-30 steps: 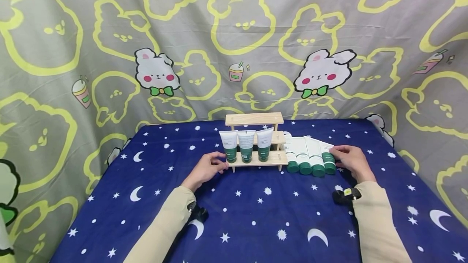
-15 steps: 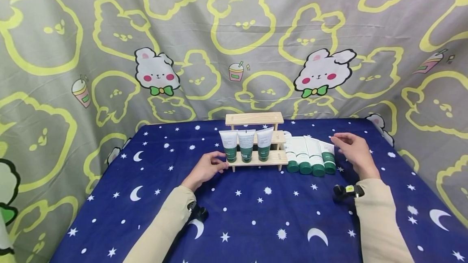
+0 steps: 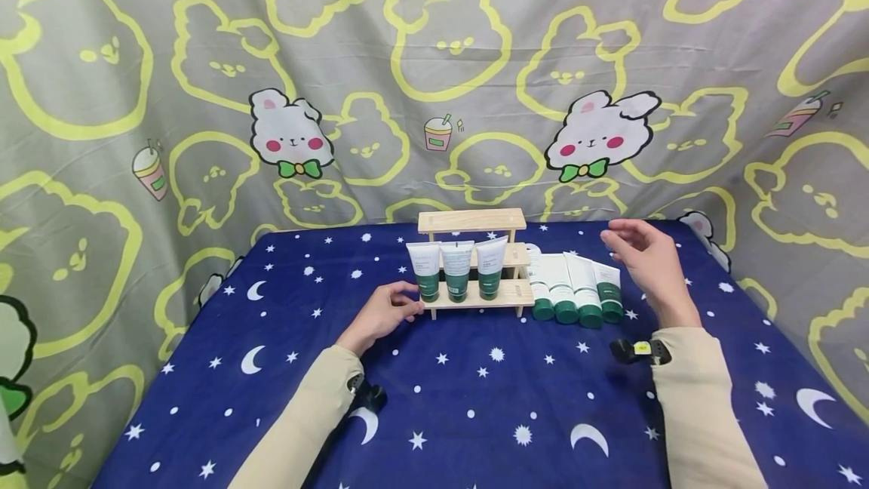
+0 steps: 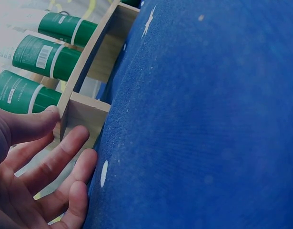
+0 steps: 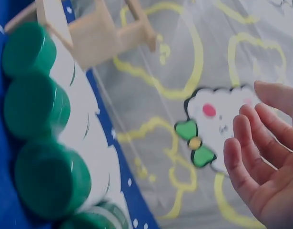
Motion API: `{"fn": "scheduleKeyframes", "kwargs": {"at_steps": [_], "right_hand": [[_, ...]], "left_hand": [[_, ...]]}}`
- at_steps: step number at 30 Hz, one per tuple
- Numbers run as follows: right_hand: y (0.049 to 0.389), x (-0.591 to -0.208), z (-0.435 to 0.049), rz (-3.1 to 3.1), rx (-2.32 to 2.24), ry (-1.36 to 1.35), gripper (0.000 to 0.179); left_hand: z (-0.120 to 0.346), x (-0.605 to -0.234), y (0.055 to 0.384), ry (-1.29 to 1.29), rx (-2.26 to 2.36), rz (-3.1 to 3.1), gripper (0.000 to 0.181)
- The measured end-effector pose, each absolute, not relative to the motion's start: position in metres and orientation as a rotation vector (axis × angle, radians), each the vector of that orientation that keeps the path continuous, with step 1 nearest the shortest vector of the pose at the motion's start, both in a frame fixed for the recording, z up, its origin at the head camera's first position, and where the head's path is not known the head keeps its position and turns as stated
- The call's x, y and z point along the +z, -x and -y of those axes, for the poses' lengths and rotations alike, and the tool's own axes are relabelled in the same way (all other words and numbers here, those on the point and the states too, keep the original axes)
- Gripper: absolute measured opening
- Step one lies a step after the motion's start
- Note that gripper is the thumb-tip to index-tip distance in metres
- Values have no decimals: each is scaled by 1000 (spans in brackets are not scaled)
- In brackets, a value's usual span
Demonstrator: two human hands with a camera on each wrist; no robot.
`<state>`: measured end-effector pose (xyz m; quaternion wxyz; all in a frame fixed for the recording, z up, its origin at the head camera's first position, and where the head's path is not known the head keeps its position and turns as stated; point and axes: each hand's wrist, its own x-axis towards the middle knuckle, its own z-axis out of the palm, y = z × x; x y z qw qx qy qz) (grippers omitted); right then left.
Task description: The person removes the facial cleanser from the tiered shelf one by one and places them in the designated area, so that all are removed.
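A small three-step wooden display rack [image 3: 472, 221] stands on the table. Three white-and-green squeeze tubes [image 3: 458, 270] stand caps down along its lowest step. At that step's left end, my left hand [image 3: 385, 313] pinches the corner between thumb and index finger, the other fingers loosely bent. Several more tubes [image 3: 582, 281] lie side by side against the rack's right side, their green caps [image 5: 45, 179] toward me. My right hand [image 3: 648, 266] hovers above and right of these lying tubes, holding nothing, fingers relaxed and apart from them.
A dark blue cloth [image 3: 475, 429] with white stars and moons covers the table. Behind the table hangs a grey curtain [image 3: 370, 59] with yellow outlines and cartoon rabbits. The rack's middle and top steps sit behind the standing tubes.
My right hand has let go of the rightmost lying tube and risen away from it. The left hand, the rack and the standing tubes have stayed in place.
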<state>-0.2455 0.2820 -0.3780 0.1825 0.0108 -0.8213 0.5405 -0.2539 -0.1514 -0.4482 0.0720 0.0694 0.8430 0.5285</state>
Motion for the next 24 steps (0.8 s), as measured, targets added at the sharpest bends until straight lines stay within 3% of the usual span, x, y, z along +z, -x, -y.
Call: {"fn": "scheduleKeyframes", "kwargs": {"at_steps": [13,24], "right_hand": [[239,-361,-227,2332,1514,-306,43],[243,-371,-188,2358,1468,-453,41]], "left_hand": [[151,-445,252,-210,1597,-2524,31],[152,-444,251,-214,1592,-2529,32]]}}
